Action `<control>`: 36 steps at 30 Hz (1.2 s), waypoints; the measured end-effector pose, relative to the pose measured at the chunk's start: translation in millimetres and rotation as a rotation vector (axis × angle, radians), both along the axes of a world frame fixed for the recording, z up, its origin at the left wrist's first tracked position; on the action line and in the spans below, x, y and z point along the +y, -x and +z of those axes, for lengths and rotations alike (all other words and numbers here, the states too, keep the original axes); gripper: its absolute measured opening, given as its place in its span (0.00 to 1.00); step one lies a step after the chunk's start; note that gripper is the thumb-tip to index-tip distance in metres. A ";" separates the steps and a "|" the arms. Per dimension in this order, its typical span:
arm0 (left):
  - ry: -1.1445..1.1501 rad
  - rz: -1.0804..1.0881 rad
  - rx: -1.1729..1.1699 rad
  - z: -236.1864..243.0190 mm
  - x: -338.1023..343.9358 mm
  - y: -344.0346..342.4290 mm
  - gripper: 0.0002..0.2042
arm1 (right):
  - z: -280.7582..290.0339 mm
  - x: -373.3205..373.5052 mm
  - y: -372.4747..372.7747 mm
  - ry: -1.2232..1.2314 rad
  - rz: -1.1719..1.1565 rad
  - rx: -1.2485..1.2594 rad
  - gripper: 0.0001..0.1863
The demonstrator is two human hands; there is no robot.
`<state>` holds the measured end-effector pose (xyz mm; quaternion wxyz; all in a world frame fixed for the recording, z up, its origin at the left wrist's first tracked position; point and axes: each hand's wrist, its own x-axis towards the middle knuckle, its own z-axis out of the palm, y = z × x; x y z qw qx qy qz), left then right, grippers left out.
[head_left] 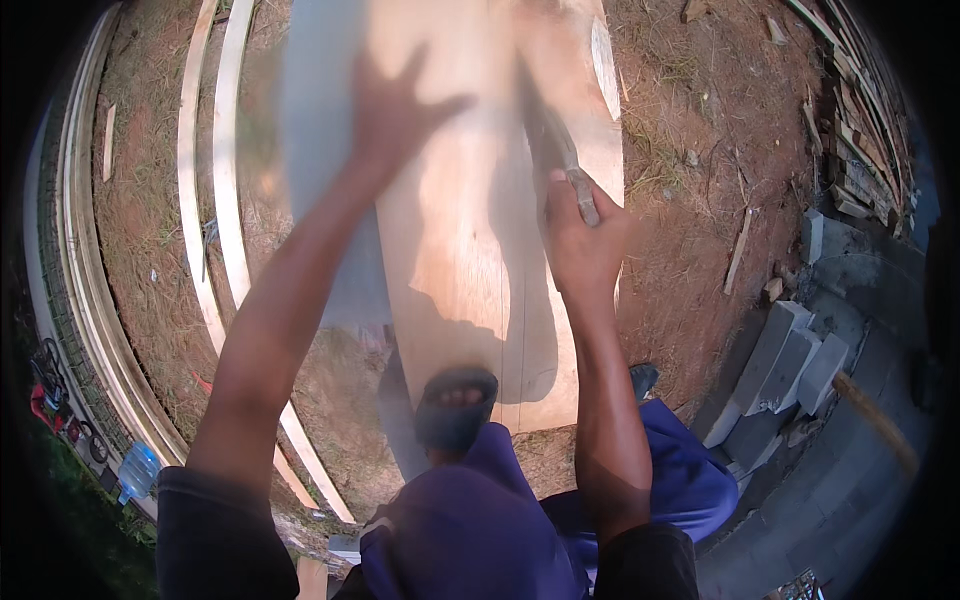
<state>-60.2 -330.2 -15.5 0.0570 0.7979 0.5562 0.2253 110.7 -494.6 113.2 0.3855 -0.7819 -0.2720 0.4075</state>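
Note:
A long plywood sheet (pixel 455 260) stretches away from me on the ground, with thin lines drawn lengthwise at its near end. My left hand (pixel 395 115), blurred, has its fingers spread over the left side of the sheet; whether it touches cannot be made out. Over the right side, my right hand (pixel 583 235) is wrapped round the worn pale handle of a long-bladed tool (pixel 580 193). Its dark, blurred blade points away from me over the wood, and the exact kind of tool is unclear. My foot in a black sandal (pixel 455 400) rests on the near end.
Long pale wood strips (pixel 228 180) lie on the dirt to the left, with more boards (pixel 85 260) beyond. A woodpile (pixel 865 150) is at far right, near grey concrete blocks (pixel 775 360) and a wooden pole (pixel 875 420). A blue water bottle (pixel 138 472) stands at lower left.

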 end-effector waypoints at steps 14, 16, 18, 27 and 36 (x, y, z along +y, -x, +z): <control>0.056 0.033 0.032 3.2 -4.9 5.9 0.47 | 45.3 -112.3 10.6 0.024 -0.130 0.087 0.19; 0.066 0.011 -0.010 4.0 -0.7 2.2 0.47 | 15.9 -16.6 7.1 -0.032 -0.021 -0.105 0.19; 0.073 -0.019 -0.061 11.3 2.9 -13.2 0.47 | 4.4 18.7 -12.6 -0.021 -0.033 -0.036 0.20; 0.070 0.005 -0.028 1.2 -9.1 4.3 0.47 | 108.4 -202.6 20.4 -0.024 -0.138 0.042 0.20; 0.254 0.016 -0.063 22.2 -6.7 -7.5 0.48 | 9.6 5.9 0.4 -0.060 0.002 -0.018 0.19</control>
